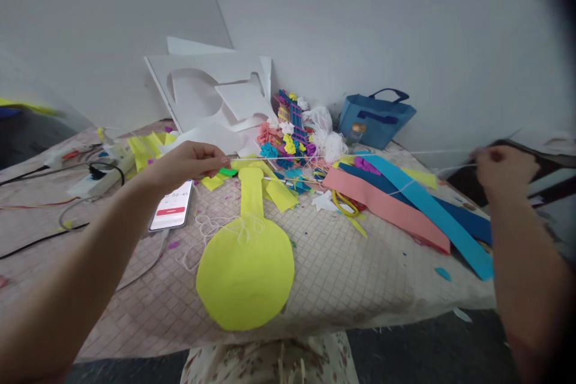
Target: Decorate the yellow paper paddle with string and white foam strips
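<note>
A white string (297, 158) runs nearly level across the table, stretched from one hand to the other. My left hand (198, 163) pinches its one end between thumb and fingertips. Far off to the right, my right hand (507, 169) is closed in a loose fist around the string, slightly blurred. Below the string lies a yellow paper shape (245, 276) with a round body and a narrow neck, like a small guitar or paddle. A tangle of loose white string (220, 228) rests over its neck and left side.
A phone (171, 210) showing a timer lies under my left forearm, near a power strip (108, 171) with cables. Paper strips (387, 204) spread at right. Behind stand white board cut-outs (198, 96), crepe-paper flowers (288, 144) and a blue bag (378, 120).
</note>
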`<state>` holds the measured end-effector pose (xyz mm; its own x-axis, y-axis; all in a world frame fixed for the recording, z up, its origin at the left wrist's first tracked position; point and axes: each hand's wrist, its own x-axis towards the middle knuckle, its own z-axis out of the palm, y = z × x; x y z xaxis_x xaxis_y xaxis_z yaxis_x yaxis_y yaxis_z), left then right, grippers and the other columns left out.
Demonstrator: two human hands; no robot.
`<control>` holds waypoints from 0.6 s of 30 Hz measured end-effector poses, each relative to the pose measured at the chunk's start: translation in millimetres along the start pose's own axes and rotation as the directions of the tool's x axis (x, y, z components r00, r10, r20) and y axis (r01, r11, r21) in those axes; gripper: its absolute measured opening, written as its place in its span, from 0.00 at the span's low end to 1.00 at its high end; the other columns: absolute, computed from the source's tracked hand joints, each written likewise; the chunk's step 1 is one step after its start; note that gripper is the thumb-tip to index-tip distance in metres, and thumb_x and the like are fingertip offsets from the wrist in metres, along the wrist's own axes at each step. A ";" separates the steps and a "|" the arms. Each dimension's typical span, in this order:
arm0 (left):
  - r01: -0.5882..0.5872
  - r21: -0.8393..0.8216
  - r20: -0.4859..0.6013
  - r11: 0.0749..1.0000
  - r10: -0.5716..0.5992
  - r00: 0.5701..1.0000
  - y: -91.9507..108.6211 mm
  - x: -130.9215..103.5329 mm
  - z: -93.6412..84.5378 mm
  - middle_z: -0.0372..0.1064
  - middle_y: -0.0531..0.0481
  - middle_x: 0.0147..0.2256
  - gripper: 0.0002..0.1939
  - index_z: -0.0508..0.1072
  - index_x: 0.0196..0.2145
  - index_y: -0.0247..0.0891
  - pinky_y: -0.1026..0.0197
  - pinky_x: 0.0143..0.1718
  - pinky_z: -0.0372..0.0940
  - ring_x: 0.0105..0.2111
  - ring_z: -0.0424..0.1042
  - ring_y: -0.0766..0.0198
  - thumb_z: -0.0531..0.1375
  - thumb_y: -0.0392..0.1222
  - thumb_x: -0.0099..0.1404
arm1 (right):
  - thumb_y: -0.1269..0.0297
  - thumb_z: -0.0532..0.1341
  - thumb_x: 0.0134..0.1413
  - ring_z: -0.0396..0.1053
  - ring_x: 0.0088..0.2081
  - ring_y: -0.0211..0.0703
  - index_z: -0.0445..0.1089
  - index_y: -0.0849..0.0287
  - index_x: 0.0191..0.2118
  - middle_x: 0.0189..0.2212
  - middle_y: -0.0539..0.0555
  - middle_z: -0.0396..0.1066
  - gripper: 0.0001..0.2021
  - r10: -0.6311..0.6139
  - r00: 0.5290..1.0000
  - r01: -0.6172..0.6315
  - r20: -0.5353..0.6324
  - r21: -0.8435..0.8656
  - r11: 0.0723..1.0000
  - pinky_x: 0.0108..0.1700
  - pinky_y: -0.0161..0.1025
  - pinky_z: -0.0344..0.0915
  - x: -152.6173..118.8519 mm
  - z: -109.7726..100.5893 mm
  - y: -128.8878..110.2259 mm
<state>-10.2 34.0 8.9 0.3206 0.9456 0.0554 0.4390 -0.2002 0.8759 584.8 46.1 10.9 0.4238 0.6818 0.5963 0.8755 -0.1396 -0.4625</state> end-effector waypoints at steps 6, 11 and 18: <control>-0.089 0.021 0.137 0.996 0.085 0.987 20.8 16.4 44.6 0.62 0.55 0.19 0.11 0.75 0.28 0.36 0.69 0.19 0.51 0.19 0.57 0.73 0.62 0.48 0.58 | 0.53 0.59 0.53 0.63 0.21 0.39 0.71 0.53 0.43 0.27 0.52 0.69 0.15 -0.186 0.872 0.018 0.452 0.350 0.937 0.25 0.39 0.61 -85.2 37.7 -113.2; -0.214 0.040 0.203 0.976 0.202 0.958 46.5 21.6 77.7 0.64 0.54 0.20 0.13 0.74 0.27 0.35 0.68 0.22 0.54 0.20 0.60 0.72 0.60 0.48 0.60 | 0.53 0.59 0.56 0.62 0.22 0.32 0.59 0.52 0.58 0.38 0.52 0.70 0.25 -0.681 0.309 -0.321 0.663 0.747 0.582 0.25 0.35 0.63 -162.8 59.1 -232.2; -0.108 0.051 0.151 0.993 0.099 0.984 20.9 13.4 44.8 0.60 0.55 0.18 0.13 0.73 0.26 0.35 0.68 0.19 0.51 0.18 0.56 0.73 0.61 0.48 0.59 | 0.52 0.62 0.54 0.44 0.16 0.29 0.69 0.59 0.32 0.16 0.43 0.51 0.14 -0.466 0.537 -0.370 0.703 0.693 0.619 0.18 0.33 0.43 -118.6 69.7 -199.5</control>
<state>40.9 31.0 6.5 0.4858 0.8713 0.0691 0.4442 -0.3142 0.8390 343.6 43.2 -13.2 -0.3437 0.9361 0.0742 0.2241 0.1585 -0.9616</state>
